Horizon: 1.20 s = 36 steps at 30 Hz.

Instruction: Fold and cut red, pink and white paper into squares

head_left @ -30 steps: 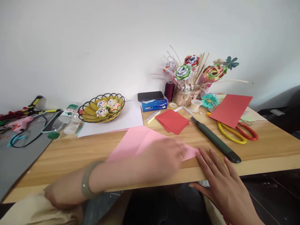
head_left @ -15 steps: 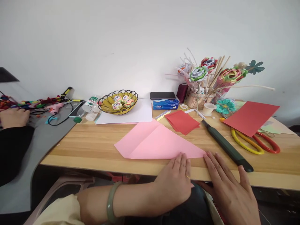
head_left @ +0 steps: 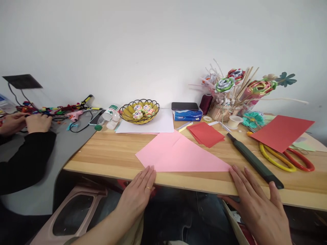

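Observation:
A folded sheet of pink paper (head_left: 184,154) lies near the table's front edge, its straight folded side facing me. My left hand (head_left: 139,187) rests its outstretched fingertips on the left end of that fold. At the pointed right corner of the paper, the fingers of my right hand (head_left: 255,200) lie flat, spread, with the thumb apart. Neither hand grips anything. A dark green utility knife (head_left: 255,160) lies just beyond my right hand. Several red paper squares (head_left: 205,133) are stacked behind the pink paper.
A yellow basket (head_left: 125,115) of folded paper flowers stands on white paper (head_left: 163,126). Scissors (head_left: 276,156) lie at right, partly under a red sheet (head_left: 283,132). Paper flowers (head_left: 224,85) stand in a holder behind. At left, a co-worker's hands (head_left: 38,123) are over a grey table.
My left hand has slid left along the fold, from near the right corner to the left end. My right hand stays at the corner. The view has shifted slightly left.

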Each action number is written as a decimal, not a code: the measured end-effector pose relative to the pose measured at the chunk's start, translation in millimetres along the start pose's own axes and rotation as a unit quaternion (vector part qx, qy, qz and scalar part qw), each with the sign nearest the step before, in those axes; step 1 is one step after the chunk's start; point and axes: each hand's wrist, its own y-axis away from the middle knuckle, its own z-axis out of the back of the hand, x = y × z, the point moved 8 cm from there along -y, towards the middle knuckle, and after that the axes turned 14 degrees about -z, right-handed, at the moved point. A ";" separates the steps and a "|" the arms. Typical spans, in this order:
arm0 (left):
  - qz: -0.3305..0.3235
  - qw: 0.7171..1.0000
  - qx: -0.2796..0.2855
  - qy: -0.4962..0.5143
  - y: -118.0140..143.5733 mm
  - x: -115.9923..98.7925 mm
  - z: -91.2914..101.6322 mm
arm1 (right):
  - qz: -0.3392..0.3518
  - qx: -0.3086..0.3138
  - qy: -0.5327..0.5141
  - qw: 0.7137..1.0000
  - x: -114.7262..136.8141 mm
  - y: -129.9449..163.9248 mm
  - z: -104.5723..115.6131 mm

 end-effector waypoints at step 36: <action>-0.030 0.986 -0.132 0.100 -16.2 0.0 10.5 | 0.169 0.031 -0.010 0.985 -8.1 14.5 31.4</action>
